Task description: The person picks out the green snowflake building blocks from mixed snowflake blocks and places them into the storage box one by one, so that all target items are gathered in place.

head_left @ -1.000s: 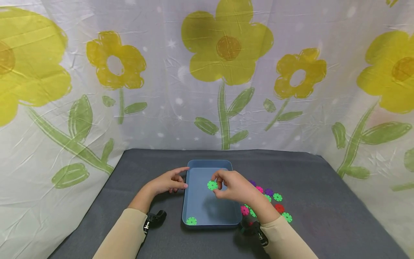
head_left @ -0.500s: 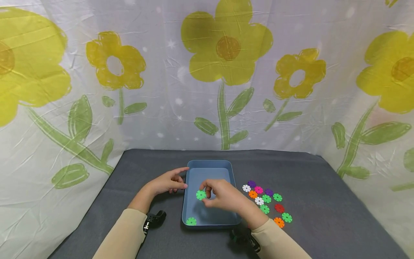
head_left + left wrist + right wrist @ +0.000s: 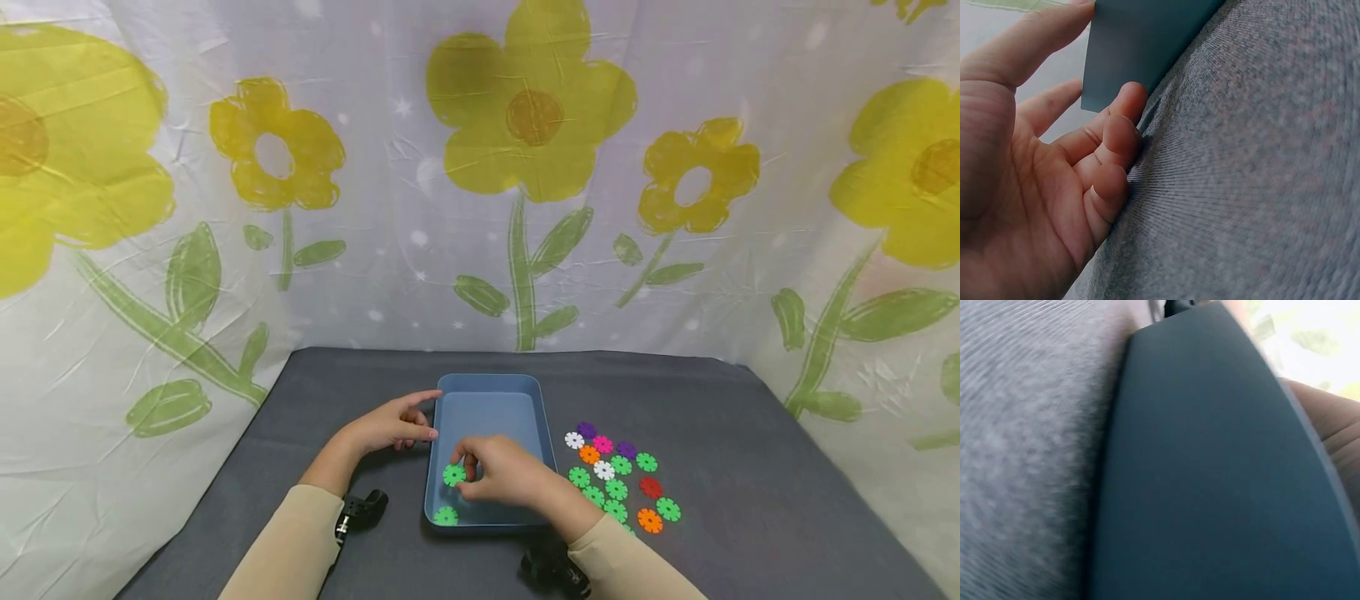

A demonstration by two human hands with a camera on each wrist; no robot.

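Observation:
My right hand (image 3: 501,471) pinches a green notched plastic disc (image 3: 453,475) between thumb and index finger, low over the near left part of the blue tray (image 3: 491,382). Another green notched disc (image 3: 446,516) lies in the tray's near left corner. At the tray's left side, my left hand (image 3: 386,425) touches the rim with its extended index finger and thumb. In the left wrist view, the other fingers (image 3: 1110,187) are bent beside the tray's wall (image 3: 1129,50). The tray's outer wall (image 3: 1197,456) fills much of the right wrist view and hides the held disc.
Several loose notched discs lie right of the tray on the dark grey cloth (image 3: 735,467), among them a red disc (image 3: 650,487), an orange disc (image 3: 649,521) and a white disc (image 3: 603,471). Behind the table hangs a flower-printed curtain (image 3: 390,250).
My right hand has moved left and nearer with the green disc, toward the tray's near left corner. More loose discs on the right have come into sight. The left hand stays at the rim.

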